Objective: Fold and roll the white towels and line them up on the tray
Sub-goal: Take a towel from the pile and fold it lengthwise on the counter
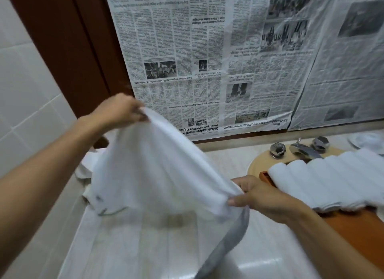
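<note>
Now the left grip (122,110) is pinching one corner of the white towel (158,164) — right grip (261,197) pinching another — beside the tray (353,226).

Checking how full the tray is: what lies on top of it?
A row of rolled white towels lies side by side on the tray. Only its left end and near edge show; the floor under the rolls is covered.
</note>
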A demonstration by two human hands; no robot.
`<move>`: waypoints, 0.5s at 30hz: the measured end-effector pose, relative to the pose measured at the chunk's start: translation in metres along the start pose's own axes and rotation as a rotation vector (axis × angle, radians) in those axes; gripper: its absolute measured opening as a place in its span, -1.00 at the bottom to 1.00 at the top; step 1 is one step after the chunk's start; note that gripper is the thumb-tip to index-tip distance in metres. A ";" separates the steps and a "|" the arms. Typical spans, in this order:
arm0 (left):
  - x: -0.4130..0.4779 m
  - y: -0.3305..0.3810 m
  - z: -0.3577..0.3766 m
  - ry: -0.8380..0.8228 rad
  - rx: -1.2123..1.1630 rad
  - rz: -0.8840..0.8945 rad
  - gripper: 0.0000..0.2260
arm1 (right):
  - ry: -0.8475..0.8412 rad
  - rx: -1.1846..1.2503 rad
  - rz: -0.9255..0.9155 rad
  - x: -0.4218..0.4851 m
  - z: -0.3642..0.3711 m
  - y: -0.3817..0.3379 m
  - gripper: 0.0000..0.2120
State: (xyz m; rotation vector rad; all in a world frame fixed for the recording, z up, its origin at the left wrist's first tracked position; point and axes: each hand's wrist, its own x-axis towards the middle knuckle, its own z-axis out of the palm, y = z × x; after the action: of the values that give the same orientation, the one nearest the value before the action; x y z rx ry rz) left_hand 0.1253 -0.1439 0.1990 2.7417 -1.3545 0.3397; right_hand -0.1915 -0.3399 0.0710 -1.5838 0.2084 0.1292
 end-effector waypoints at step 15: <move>-0.199 0.165 0.298 -0.260 -0.384 -0.284 -0.45 | 0.875 -0.481 0.587 -0.001 0.030 0.166 -0.65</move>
State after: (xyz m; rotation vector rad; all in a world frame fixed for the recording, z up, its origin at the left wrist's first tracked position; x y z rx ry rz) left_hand -0.0726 -0.1365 -0.1424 2.6520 -0.9256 -0.2749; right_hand -0.2260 -0.3119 -0.0923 -1.9282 1.4127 -0.0788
